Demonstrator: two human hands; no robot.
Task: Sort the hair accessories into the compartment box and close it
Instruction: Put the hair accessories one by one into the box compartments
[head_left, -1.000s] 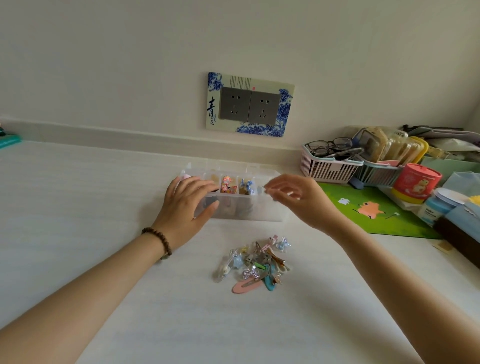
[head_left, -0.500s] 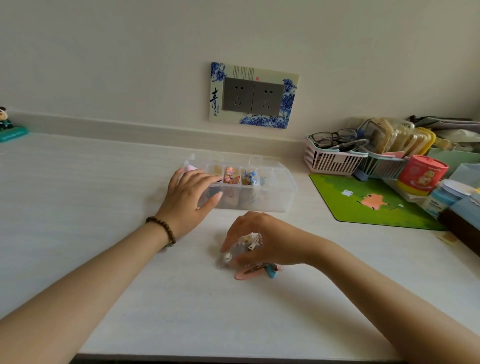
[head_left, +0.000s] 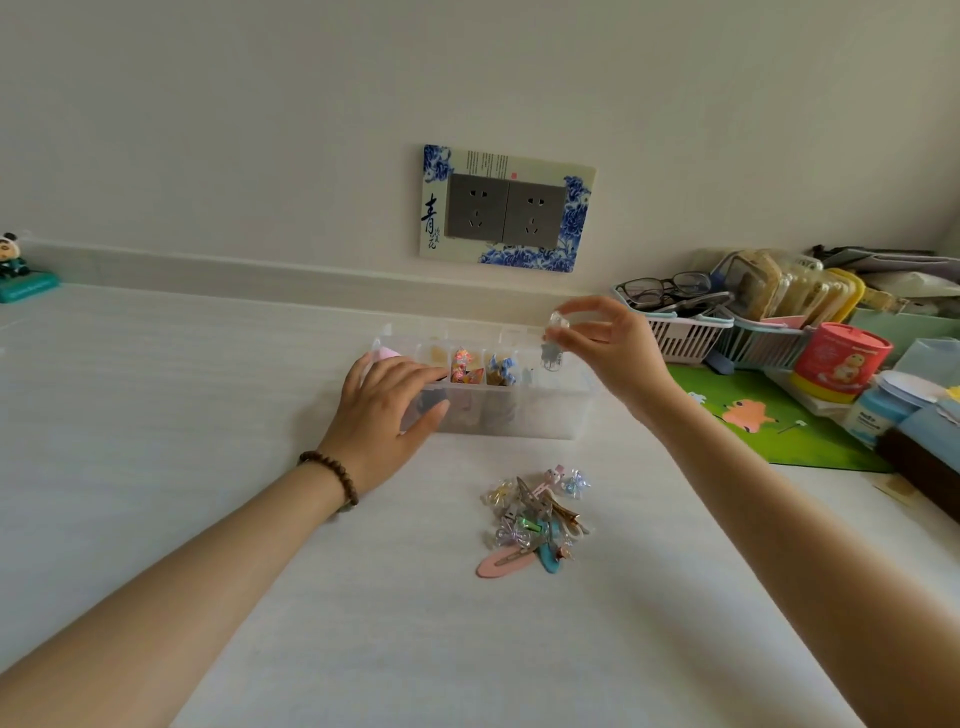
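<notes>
A clear compartment box (head_left: 550, 415) stands open on the white table near the wall, with small colourful accessories in its middle compartments. My left hand (head_left: 387, 415) rests on the box's left end, fingers over its front rim and thumb against its front wall. My right hand (head_left: 613, 348) hovers over the box's right end and pinches a small clear hair clip (head_left: 555, 338) that hangs from thumb and forefinger. A pile of hair accessories (head_left: 535, 519) lies on the table in front of the box, with a pink snap clip (head_left: 501, 564) at its near edge.
At the right stand two small baskets (head_left: 680, 332) with glasses and packets, a red tub (head_left: 836, 364), a green mat (head_left: 779, 415) and other clutter. A wall socket plate (head_left: 506, 208) is behind the box. A panda figure (head_left: 15, 270) sits far left.
My right hand rose from the pile to above the box's right end, now holding a clear clip. My left hand stayed on the box.
</notes>
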